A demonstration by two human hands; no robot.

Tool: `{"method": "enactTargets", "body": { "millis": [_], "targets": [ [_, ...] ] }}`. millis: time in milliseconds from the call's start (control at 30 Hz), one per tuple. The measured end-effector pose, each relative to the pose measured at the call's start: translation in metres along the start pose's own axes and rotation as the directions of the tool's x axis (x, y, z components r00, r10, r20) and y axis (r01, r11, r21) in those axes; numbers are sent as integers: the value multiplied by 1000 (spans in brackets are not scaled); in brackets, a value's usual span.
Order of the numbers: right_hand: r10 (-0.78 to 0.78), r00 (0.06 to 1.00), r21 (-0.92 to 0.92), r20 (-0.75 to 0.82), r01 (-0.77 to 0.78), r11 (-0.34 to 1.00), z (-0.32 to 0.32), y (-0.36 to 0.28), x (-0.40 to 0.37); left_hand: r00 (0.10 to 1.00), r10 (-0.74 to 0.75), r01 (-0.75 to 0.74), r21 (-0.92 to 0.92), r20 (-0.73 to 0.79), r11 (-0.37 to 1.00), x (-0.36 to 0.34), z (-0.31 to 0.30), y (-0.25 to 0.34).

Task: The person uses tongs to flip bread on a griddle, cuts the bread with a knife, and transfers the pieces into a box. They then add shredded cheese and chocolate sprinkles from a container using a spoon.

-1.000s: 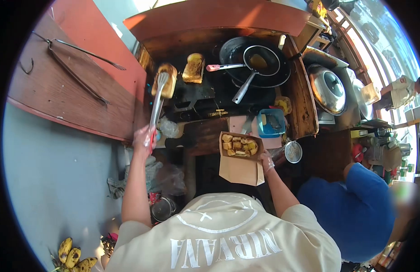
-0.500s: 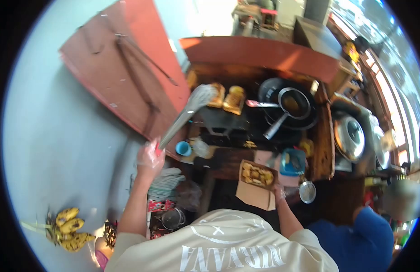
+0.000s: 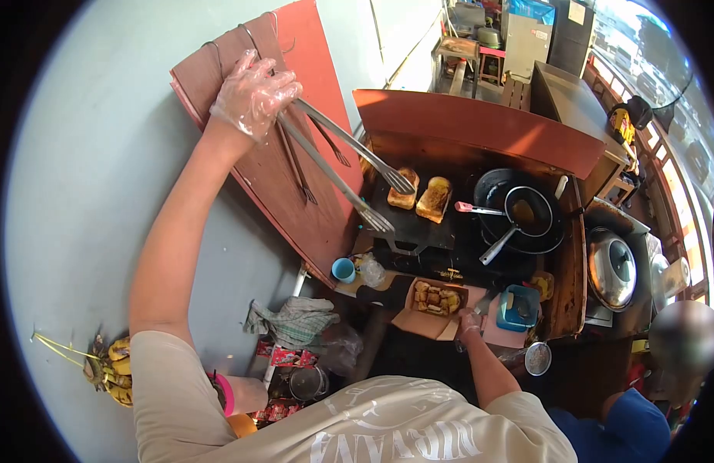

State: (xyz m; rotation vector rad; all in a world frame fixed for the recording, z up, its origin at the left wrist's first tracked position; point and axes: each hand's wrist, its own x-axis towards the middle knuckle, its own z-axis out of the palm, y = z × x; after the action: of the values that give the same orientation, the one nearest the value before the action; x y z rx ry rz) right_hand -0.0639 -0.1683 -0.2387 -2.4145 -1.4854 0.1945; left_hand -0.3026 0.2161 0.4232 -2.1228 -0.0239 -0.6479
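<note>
My left hand point(image 3: 256, 96), in a clear plastic glove, is raised against the reddish-brown board, its fingers closed at the handle end of long metal tongs point(image 3: 337, 158). The tongs' slotted tips are spread apart, the upper one close to two browned slices of toast point(image 3: 434, 199) on the black griddle point(image 3: 407, 228). My right hand point(image 3: 470, 322), also gloved, is closed at the right edge of an open cardboard takeaway box point(image 3: 424, 324). Browned bread pieces point(image 3: 438, 299) fill the box. The fingertips of the right hand are partly hidden.
A black pan point(image 3: 553, 235) holds a smaller pan point(image 3: 528, 210), with red-tipped tongs point(image 3: 480, 208) alongside. A blue container point(image 3: 517, 307) stands right of the box, a blue cup point(image 3: 343, 270) left. The reddish-brown board point(image 3: 210, 104) carries hooks. A person in blue point(image 3: 638, 424) is at right.
My left hand has risen to the board with the tongs, whose arms have spread apart. The takeaway box has moved away from me, and my right hand stays at its edge.
</note>
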Motion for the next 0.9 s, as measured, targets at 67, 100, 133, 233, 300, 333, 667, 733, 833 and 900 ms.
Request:
{"method": "enactTargets", "body": {
  "millis": [67, 100, 133, 233, 300, 333, 667, 733, 833, 900],
  "targets": [
    [138, 987, -47, 85, -134, 990, 46, 15, 13, 981, -82, 105, -121, 179, 987, -8, 10, 0],
    [142, 986, -50, 92, -138, 989, 55, 17, 13, 980, -82, 106, -129, 181, 986, -10, 12, 2],
    [436, 888, 386, 150, -458, 801, 59, 15, 14, 976, -87, 101, -60, 201, 993, -13, 12, 6],
    [620, 704, 614, 347, -670, 418, 11, -11, 6, 968, -72, 66, 35, 240, 997, -21, 11, 15],
    [621, 698, 511, 356, -702, 497, -65, -48, 0, 953, -68, 37, 109, 296, 993, -21, 8, 24],
    [626, 691, 504, 361, -710, 492, -53, -41, -5, 952, -64, 36, 98, 299, 995, -22, 11, 27],
    [580, 762, 662, 289, -596, 455, -37, -20, -30, 922, -28, 5, 60, 386, 998, -36, 4, 80],
    [604, 766, 683, 220, -563, 466, -92, -27, -56, 894, -45, 17, 69, 446, 998, -39, -11, 108],
    [461, 863, 628, 207, -479, 613, -177, -27, -85, 864, 47, 112, -281, 501, 953, -24, -39, 199],
    [542, 823, 554, 169, -534, 638, -212, -18, -100, 865, 138, 299, -717, 482, 630, -4, -37, 275]
  ]
}}
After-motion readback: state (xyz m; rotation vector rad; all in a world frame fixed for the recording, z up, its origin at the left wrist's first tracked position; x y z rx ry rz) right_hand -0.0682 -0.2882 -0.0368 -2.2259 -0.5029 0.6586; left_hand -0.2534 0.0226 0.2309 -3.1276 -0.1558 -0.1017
